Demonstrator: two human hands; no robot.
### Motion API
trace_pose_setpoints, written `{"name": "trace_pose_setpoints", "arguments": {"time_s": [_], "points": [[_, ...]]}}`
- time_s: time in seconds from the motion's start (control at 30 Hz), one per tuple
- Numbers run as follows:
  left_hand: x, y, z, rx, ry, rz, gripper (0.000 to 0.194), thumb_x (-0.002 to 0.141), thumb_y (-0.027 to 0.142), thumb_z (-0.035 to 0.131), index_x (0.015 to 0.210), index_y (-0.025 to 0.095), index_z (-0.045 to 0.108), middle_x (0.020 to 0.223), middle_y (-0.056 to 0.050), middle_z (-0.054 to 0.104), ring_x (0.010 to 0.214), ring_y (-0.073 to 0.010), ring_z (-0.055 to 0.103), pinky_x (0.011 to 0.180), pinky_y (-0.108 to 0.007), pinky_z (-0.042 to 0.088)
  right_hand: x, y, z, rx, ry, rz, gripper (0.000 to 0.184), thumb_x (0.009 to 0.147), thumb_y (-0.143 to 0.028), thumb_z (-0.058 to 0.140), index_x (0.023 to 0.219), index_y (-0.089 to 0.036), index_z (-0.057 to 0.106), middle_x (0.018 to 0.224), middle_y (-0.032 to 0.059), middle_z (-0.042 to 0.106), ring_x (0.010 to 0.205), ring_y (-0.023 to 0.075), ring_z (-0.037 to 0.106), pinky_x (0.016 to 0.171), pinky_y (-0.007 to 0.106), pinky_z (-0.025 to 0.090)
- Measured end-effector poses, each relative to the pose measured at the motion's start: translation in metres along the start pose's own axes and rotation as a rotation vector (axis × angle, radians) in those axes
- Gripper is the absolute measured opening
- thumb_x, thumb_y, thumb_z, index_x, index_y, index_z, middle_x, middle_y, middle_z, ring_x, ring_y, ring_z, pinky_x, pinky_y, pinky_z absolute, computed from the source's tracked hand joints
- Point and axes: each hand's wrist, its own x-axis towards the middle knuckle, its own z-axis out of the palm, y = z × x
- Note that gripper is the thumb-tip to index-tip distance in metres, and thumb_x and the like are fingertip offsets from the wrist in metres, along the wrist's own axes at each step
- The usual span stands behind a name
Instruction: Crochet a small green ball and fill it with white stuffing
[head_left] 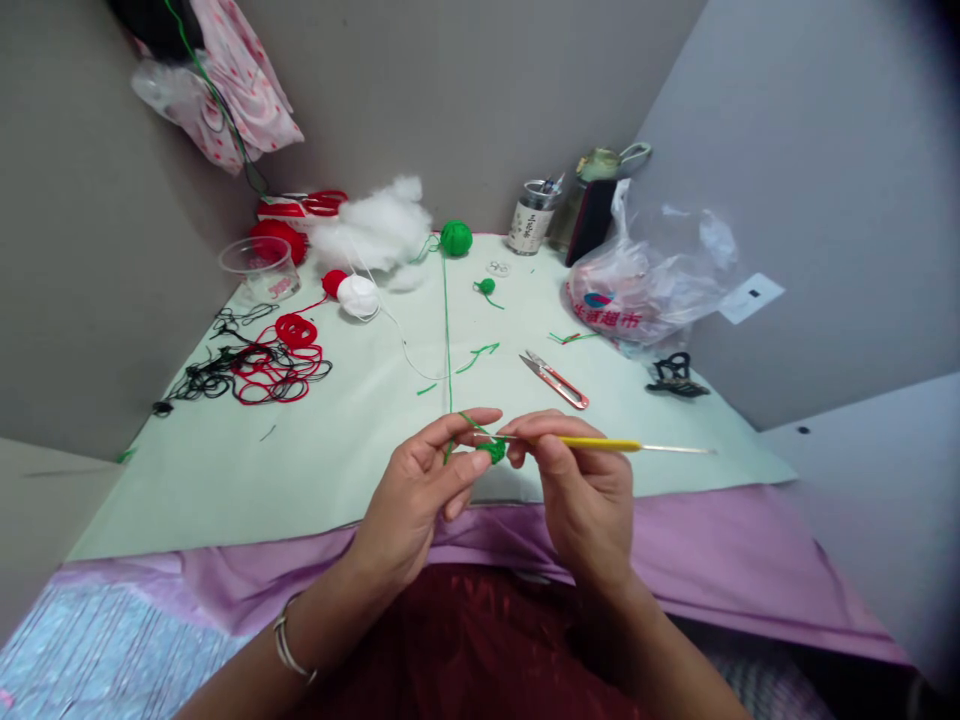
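Black yarn (210,372): lay in a loose tangle toward the left of the pale green surface (262,490).
Clear cup (255,268): stood behind that tangle, in front of a large red ball (294,242).
Red yarn (277,388): spread in loops, its strands mixed with the black ones.
White ball (358,297): sat in front of a heap of white stuffing (375,228).
Left hand (409,490): pinched the green crochet piece between thumb and fingers, index finger stretched out above it.
Green ball (456,238): rested at the back, its strand running forward to the left hand.
Green crochet piece (493,452): was at the left fingertips, over the front of the surface; whether the hook's tip sat inside a stitch was hard to make out.
Snips (559,382): lay beyond the hands, points toward the back left.
Right hand (589,490): closed narrowly around the yellow-handled crochet hook (600,443), whose tip reached the green piece.
Plastic bag (637,290): slumped at the back right.
Black claw clip (677,378): lay in front of the bag.
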Motion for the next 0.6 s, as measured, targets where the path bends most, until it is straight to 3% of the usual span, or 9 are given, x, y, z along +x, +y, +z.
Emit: {"name": "trace_pose_setpoints", "arguments": {"time_s": [0.13, 0.27, 0.43, 0.6], "points": [[0.001, 0.002, -0.001, 0.013, 0.01, 0.009, 0.027, 0.082, 0.026, 0.084, 0.108, 0.029, 0.082, 0.093, 0.002, 0.06, 0.046, 0.0047, 0.036, 0.044, -0.015, 0.026, 0.003, -0.001, -0.002, 0.159, 0.001, 0.107, 0.018, 0.103, -0.028, 0.061, 0.096, -0.023, 0.077, 0.09, 0.0016, 0.076, 0.073, 0.0111, 0.067, 0.07, 0.025, 0.055], [0.0, 0.002, -0.003, 0.035, 0.005, 0.022, 0.026, 0.082, 0.026, 0.083, 0.108, 0.03, 0.082, 0.09, 0.003, 0.057, 0.047, 0.0039, 0.036, 0.045, -0.015, 0.026, 0.003, -0.004, -0.005, 0.13, -0.033, 0.089, 0.02, 0.105, -0.028, 0.057, 0.097, -0.022, 0.075, 0.092, 0.0033, 0.077, 0.074, 0.013, 0.068, 0.07, 0.028, 0.057], [-0.002, 0.0, -0.007, 0.162, 0.037, 0.093, 0.027, 0.086, 0.024, 0.08, 0.111, 0.033, 0.081, 0.087, 0.004, 0.057, 0.05, 0.0017, 0.039, 0.046, -0.015, 0.028, -0.004, -0.012, -0.009, -0.221, -0.091, -0.117, 0.022, 0.105, -0.016, 0.051, 0.107, -0.023, 0.073, 0.097, 0.0034, 0.074, 0.082, 0.0144, 0.069, 0.076, 0.031, 0.057], [-0.004, -0.002, -0.002, 0.315, 0.137, 0.235, 0.025, 0.084, 0.012, 0.077, 0.104, 0.027, 0.082, 0.087, 0.003, 0.061, 0.054, 0.0, 0.042, 0.052, -0.015, 0.035, -0.005, -0.017, -0.011, -0.489, -0.217, -0.361, 0.024, 0.1, -0.007, 0.052, 0.113, -0.02, 0.068, 0.098, 0.0052, 0.074, 0.093, 0.0171, 0.07, 0.081, 0.032, 0.058]]}}
